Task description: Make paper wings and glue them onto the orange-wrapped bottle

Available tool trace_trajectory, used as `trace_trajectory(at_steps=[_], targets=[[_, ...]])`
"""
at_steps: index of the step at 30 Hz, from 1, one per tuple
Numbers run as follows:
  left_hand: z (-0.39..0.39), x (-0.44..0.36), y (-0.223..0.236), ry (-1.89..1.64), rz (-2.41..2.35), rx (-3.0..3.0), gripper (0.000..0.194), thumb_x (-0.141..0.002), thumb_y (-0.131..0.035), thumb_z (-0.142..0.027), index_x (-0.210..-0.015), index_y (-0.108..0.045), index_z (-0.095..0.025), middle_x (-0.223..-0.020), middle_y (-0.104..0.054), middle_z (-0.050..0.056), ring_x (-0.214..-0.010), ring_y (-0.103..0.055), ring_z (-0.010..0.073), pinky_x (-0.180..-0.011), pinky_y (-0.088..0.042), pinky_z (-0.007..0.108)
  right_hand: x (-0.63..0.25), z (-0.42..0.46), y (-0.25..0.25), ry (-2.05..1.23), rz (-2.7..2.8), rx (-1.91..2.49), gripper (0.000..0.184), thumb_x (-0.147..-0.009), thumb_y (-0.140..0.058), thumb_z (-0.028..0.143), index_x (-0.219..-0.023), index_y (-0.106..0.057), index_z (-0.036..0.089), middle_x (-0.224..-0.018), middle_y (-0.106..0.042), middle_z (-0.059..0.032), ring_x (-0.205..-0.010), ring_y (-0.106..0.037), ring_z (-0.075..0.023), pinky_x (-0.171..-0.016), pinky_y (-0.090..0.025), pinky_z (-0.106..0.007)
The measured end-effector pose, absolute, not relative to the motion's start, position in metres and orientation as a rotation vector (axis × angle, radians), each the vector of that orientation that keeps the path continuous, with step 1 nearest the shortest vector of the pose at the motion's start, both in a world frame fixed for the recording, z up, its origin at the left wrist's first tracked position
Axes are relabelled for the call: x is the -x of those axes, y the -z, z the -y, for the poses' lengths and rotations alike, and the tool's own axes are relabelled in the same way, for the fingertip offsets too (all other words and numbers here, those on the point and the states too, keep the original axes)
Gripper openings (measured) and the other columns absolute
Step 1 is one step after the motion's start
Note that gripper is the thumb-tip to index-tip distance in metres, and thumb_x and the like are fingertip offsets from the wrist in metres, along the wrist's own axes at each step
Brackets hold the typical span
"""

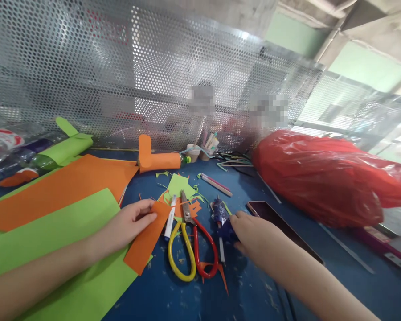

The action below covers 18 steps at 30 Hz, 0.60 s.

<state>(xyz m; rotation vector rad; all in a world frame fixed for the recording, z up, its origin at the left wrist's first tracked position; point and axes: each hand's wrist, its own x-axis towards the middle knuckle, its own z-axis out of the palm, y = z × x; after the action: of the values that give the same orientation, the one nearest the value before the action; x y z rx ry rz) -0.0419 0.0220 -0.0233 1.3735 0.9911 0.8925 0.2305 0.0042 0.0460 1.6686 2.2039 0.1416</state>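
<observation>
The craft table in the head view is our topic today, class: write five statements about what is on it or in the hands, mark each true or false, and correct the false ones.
1. The left hand holds an orange paper strip. True.
2. Both handles of the scissors are blue. False: one is yellow and the other is red.
3. The right hand is on a blue glue gun. True.
4. The red plastic bag is to the left of the orange-wrapped bottle. False: it is to the right.
5. A white marker lies to the left of the scissors. True.
</observation>
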Motion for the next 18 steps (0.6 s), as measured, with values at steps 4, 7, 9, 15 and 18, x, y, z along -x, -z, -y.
trace_trajectory(at_steps=[4,7,9,15,18], targets=[[-0.025,0.046,0.026,-0.852,-1.067,-1.397,0.020,-0.090,-0.056,-0.036,-0.105,-0.049,-0.024,-0.086,-0.072,0.001,-0.076,-0.066,0.0198,-0.066,-0.049,0.029,-0.233,-0.008,-0.040,-0.154,-2.249,-1.637,0.035,-0.079,-0.056,-0.006,-0.111,-0.066,0.004,-0.110,-0.067,-0.0236,-0.101,-0.066,-0.0320,-0.088,-0.048,-0.038],[-0.029,0.049,0.026,-0.829,-1.095,-1.430,0.020,-0.088,-0.060,-0.038,-0.094,-0.048,-0.024,-0.074,-0.069,-0.003,-0.064,-0.062,0.0170,-0.058,-0.044,0.026,-0.234,-0.015,-0.041,-0.149,-2.255,-1.665,0.034,-0.078,-0.054,-0.007,-0.109,-0.065,0.004,-0.108,-0.067,-0.0219,-0.098,-0.067,-0.0302,-0.085,-0.048,-0.036],[-0.030,0.049,0.023,-0.827,-1.107,-1.442,0.019,-0.085,-0.064,-0.037,-0.089,-0.052,-0.023,-0.073,-0.068,-0.003,-0.068,-0.062,0.0169,-0.063,-0.045,0.026,-0.237,-0.022,-0.042,-0.153,-2.264,-1.696,0.035,-0.079,-0.051,-0.007,-0.110,-0.064,0.005,-0.106,-0.068,-0.0199,-0.096,-0.068,-0.0288,-0.082,-0.048,-0.034],[-0.026,0.048,0.016,-0.787,-1.103,-1.492,0.022,-0.083,-0.065,-0.041,-0.092,-0.068,-0.021,-0.094,-0.075,0.004,-0.089,-0.067,0.0241,-0.079,-0.048,0.032,-0.235,-0.025,-0.046,-0.228,-2.323,-1.821,0.026,-0.081,-0.057,-0.002,-0.105,-0.064,0.006,-0.100,-0.067,-0.0197,-0.093,-0.066,-0.0327,-0.080,-0.048,-0.039],[-0.024,0.047,0.015,-0.755,-1.073,-1.535,0.023,-0.083,-0.065,-0.042,-0.094,-0.071,-0.022,-0.096,-0.074,0.004,-0.091,-0.067,0.0248,-0.080,-0.048,0.032,-0.216,-0.012,-0.046,-0.250,-2.487,-1.868,0.023,-0.093,-0.051,0.011,-0.115,-0.057,0.013,-0.111,-0.064,-0.0154,-0.107,-0.060,-0.0273,-0.091,-0.045,-0.037]])
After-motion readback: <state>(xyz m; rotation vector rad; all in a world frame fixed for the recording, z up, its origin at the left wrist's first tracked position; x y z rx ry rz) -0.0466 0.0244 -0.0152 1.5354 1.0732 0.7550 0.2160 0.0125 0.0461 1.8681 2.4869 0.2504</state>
